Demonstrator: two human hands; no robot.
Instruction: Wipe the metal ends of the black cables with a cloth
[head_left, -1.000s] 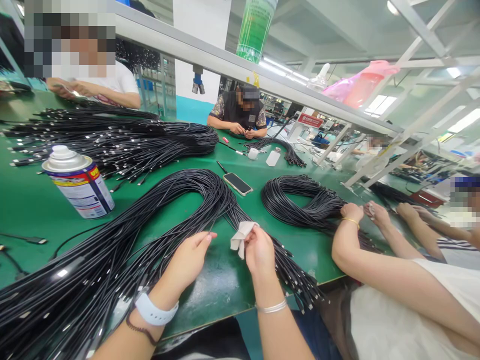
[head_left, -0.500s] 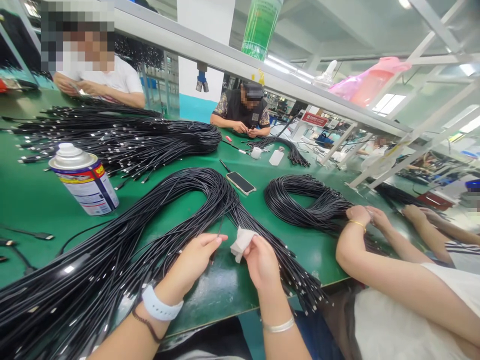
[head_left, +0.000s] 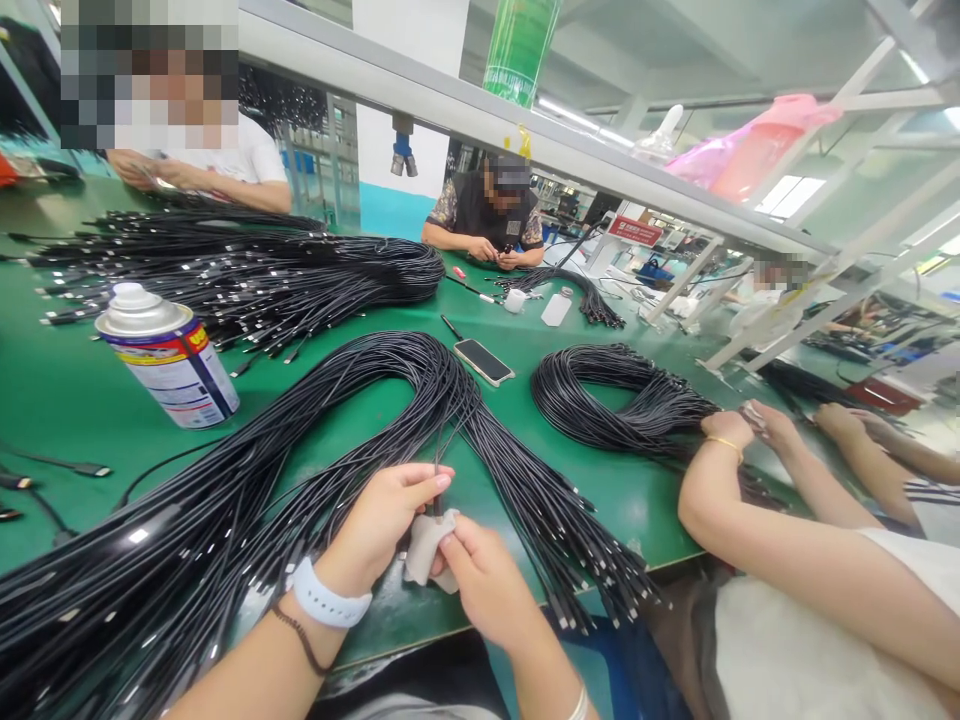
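My left hand [head_left: 394,510] pinches a thin black cable [head_left: 439,485] between thumb and fingers just above its lower end. My right hand [head_left: 476,570] is closed on a white cloth [head_left: 426,548], folded around the cable's end, so the connector is hidden. Behind both hands a large looped bundle of black cables [head_left: 405,365] lies on the green table [head_left: 360,410], its strands running down to the left and right with metal-tipped plugs showing at the ends.
A spray can [head_left: 169,360] stands at left, near another cable pile [head_left: 300,270]. A phone [head_left: 484,362] lies behind the bundle. To the right sit a coiled cable bundle [head_left: 592,400] and a co-worker's arms [head_left: 757,500]. Two people work across the table beneath a raised shelf [head_left: 465,105].
My right hand has moved left and down, bringing the white cloth from beside the cable onto its end. My left hand keeps its pinch on the cable.
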